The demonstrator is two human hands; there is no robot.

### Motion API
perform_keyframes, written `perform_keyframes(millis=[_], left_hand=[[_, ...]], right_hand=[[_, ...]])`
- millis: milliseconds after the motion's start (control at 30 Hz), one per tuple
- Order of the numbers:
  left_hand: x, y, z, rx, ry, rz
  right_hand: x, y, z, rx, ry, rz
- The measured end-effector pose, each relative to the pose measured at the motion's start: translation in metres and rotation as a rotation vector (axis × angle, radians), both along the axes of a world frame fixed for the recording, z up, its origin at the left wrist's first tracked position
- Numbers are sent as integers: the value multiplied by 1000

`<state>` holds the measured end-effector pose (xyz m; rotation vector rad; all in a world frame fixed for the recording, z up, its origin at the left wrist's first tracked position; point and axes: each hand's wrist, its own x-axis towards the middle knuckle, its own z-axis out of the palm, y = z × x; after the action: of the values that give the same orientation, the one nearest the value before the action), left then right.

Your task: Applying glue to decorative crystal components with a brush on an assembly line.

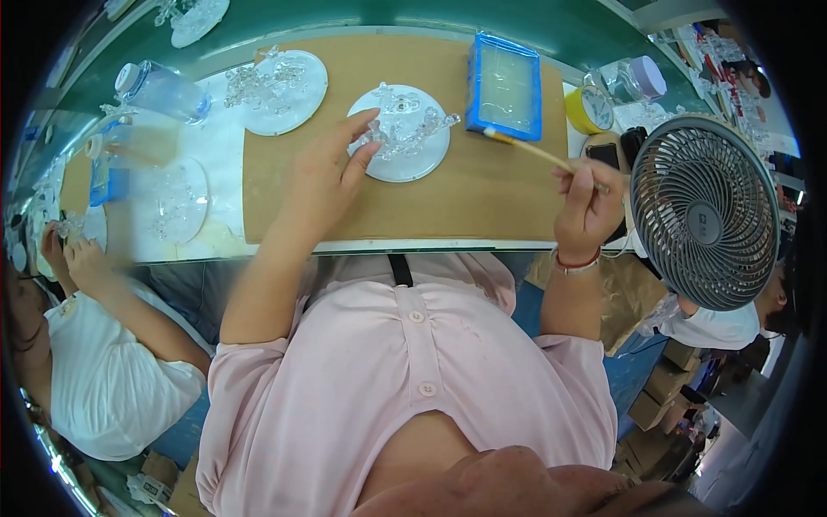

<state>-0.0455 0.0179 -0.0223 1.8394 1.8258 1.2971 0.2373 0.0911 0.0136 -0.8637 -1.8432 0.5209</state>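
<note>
My left hand [332,177] closes its thumb and fingers on a clear, branching plastic piece [376,135] at the left side of a round white plate [405,171]. More clear pieces [401,103] lie on that plate. In my right hand [590,202] is a slim wooden-handled brush [538,153], pinched between thumb and fingers. Its pale tip rests at the near edge of a blue-rimmed rectangular tray [475,86] with a pale, shiny surface inside. The exact shape of the piece in my left hand is partly hidden by the fingers.
A brown cardboard sheet [482,198] covers the work area. Another white plate [297,121] bears clear pieces. Bottles stand at left [159,90] and right [633,77], beside a yellow tub [588,109]. A grey fan [706,215] stands far right; a co-worker's hands [82,258] work at left.
</note>
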Motion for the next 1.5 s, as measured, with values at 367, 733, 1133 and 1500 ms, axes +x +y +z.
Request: perform_keyframes(millis=[367, 733, 1133, 1500], left_hand=[[6, -7, 3, -131, -195, -31], [9, -11, 3, -208, -293, -50], [14, -12, 4, -225, -334, -69], [19, -11, 5, -249, -362, -74]], right_hand=[[-39, -8, -34, 68, -201, 111], [-44, 7, -34, 57, -208, 122], [-44, 16, -31, 50, -181, 98], [-41, 4, -28, -25, -175, 76]])
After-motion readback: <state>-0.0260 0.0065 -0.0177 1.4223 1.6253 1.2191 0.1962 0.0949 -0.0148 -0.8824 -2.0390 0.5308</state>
